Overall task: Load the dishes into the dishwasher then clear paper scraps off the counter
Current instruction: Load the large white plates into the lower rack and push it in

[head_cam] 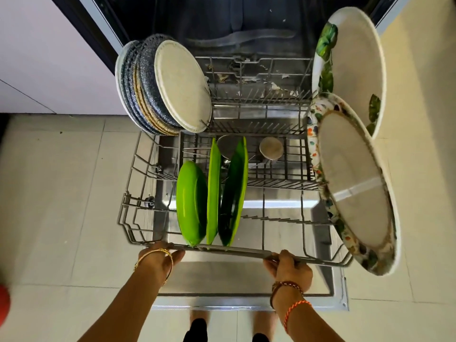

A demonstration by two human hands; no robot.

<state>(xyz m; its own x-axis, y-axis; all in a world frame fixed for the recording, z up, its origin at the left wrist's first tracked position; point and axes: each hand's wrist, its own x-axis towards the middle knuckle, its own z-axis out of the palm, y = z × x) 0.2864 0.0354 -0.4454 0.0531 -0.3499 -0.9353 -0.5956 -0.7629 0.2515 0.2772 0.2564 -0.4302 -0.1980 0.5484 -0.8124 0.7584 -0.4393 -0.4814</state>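
Dishes fill the lower rack [138, 208], and both hands are on its front rail. The left hand [158, 255] has its fingers curled over the bar near the left end, thumb poking out along it; the right hand [287, 266] is wrapped round the same bar further right, fingers hooked underneath. Neither holds anything but the rack itself.

Just past the knuckles, three green plates [209, 193] stand on edge in the front tines. Behind them a small steel cup [271, 148] sits in the middle section. At the back left, a stack of speckled plates [158, 87] leans together, a pale one facing out. Two large patterned platters [352, 144] stand along the right side, the nearer one tilting out over the rack's edge.

The rack is drawn out over the open door [333, 275], so I'd say loading is about done and the step in hand is sliding it home. That calls for an even push from both hands, gently, since that leaning platter looks likely to catch the door frame. The counter and its paper scraps are out of sight.
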